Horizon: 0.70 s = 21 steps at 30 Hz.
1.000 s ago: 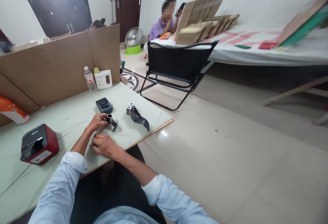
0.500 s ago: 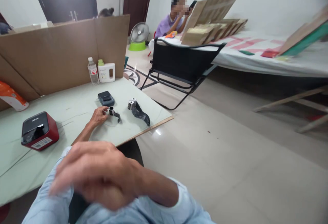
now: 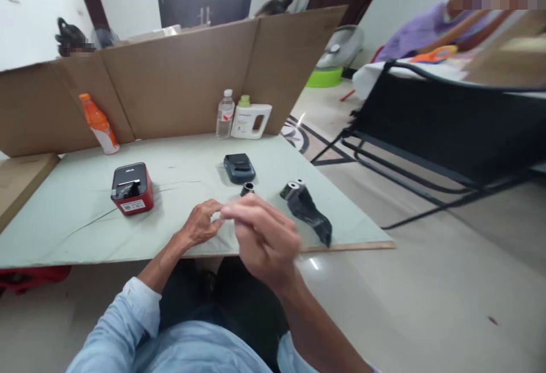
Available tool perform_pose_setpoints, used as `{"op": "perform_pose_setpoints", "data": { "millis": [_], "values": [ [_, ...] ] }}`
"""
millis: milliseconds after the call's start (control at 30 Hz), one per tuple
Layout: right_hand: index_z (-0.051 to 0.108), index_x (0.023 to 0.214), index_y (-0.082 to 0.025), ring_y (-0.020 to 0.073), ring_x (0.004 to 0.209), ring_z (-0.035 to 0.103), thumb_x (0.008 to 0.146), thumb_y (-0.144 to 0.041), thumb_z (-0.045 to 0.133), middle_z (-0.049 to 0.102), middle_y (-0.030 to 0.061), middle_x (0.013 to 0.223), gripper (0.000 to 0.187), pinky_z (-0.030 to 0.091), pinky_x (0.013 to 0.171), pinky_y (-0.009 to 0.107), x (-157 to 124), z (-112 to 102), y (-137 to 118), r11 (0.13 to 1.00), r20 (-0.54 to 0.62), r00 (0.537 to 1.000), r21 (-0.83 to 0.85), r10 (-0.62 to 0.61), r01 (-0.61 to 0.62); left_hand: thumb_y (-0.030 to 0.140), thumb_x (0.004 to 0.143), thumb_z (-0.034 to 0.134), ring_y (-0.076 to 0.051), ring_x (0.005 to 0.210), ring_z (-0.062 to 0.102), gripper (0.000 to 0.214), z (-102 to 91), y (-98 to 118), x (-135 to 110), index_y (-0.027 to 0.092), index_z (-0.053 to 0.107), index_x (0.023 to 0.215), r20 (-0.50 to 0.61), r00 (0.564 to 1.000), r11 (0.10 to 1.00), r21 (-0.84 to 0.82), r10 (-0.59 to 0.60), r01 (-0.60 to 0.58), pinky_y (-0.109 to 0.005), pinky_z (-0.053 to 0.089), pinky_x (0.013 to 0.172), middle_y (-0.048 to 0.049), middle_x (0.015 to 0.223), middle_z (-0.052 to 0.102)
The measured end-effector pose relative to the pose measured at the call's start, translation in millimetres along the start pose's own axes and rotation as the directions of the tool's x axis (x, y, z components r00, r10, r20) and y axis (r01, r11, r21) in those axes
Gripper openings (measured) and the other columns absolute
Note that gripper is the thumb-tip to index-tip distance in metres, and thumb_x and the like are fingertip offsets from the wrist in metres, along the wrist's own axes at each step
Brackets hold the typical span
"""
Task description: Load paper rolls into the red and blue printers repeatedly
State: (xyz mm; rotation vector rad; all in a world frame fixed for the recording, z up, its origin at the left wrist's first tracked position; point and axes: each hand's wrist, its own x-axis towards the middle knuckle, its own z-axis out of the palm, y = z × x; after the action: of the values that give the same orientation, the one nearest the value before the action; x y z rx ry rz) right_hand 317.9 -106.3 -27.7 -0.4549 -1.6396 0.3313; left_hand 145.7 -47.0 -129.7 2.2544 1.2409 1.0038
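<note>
**A:** From the head view, where are the hands?

**B:** Both are over the front edge of the table (image 3: 63,219); the left hand (image 3: 201,224) sits low with its fingers curled in, tips meeting those of the right hand (image 3: 263,236); the right hand is raised and blurred, fingers loosely bent.

**A:** Do they hold anything?

**B:** I cannot tell; the pinch is too small and smeared.

**A:** And the small spool?

**B:** The small spool (image 3: 247,189) stands upright on the table just beyond the fingertips, apart from them; behind it lies a small dark device (image 3: 239,167); to its right, near the front right corner, are two bigger rolls (image 3: 293,189) with a black ribbon (image 3: 313,219) trailing toward the front edge.

**A:** The rest?

**B:** A red printer (image 3: 132,188) sits toward the left; along the back edge, against a cardboard screen (image 3: 183,77), stand an orange bottle (image 3: 98,124), a water bottle (image 3: 224,114) and a white jug (image 3: 249,120); off the table to the right is a black folding chair (image 3: 447,128); beyond it is a person in purple (image 3: 426,23).
</note>
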Motion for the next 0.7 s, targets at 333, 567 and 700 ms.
{"op": "perform_pose_setpoints", "data": {
  "millis": [333, 567, 700],
  "values": [
    [0.073, 0.090, -0.021, 0.0242, 0.081, 0.070, 0.094, -0.033, 0.052, 0.075, 0.0082, 0.085, 0.024, 0.055, 0.077, 0.036, -94.3, 40.5, 152.2, 0.803, 0.242, 0.795, -0.405, 0.556, -0.438, 0.018, 0.090, 0.070, -0.027, 0.107, 0.065, 0.032, -92.6, -1.4, -89.0, 0.021, 0.072, 0.121, -0.548, 0.824, 0.873, 0.463, 0.145, 0.155, -0.045, 0.059, 0.097, -0.0116, 0.113, 0.066],
    [0.065, 0.140, -0.025, 0.0279, 0.114, 0.071, 0.095, -0.042, 0.065, 0.072, 0.0127, 0.133, 0.048, 0.055, 0.103, 0.046, -57.0, 105.7, 148.5, 0.882, 0.477, 0.746, -0.180, 0.465, -0.435, 0.042, 0.059, 0.097, -0.041, 0.139, 0.055, 0.109, -180.0, -60.4, -119.3, 0.018, 0.047, 0.152, -0.791, 0.516, 0.841, 0.001, -0.330, 0.540, -0.055, 0.056, 0.106, -0.0229, 0.153, 0.050],
    [0.046, 0.160, -0.026, 0.0357, 0.148, 0.050, 0.087, -0.055, 0.076, 0.054, 0.0139, 0.160, 0.084, 0.042, 0.122, 0.055, -31.6, 175.9, 144.7, 0.860, 0.608, 0.681, -0.006, 0.409, -0.511, 0.043, 0.045, 0.102, -0.037, 0.122, 0.070, 0.104, -194.3, -90.8, -113.5, 0.016, 0.059, 0.136, -0.505, 0.599, 0.782, -0.360, -0.622, 0.509, -0.055, 0.057, 0.106, -0.0171, 0.130, 0.071]
  ]
}}
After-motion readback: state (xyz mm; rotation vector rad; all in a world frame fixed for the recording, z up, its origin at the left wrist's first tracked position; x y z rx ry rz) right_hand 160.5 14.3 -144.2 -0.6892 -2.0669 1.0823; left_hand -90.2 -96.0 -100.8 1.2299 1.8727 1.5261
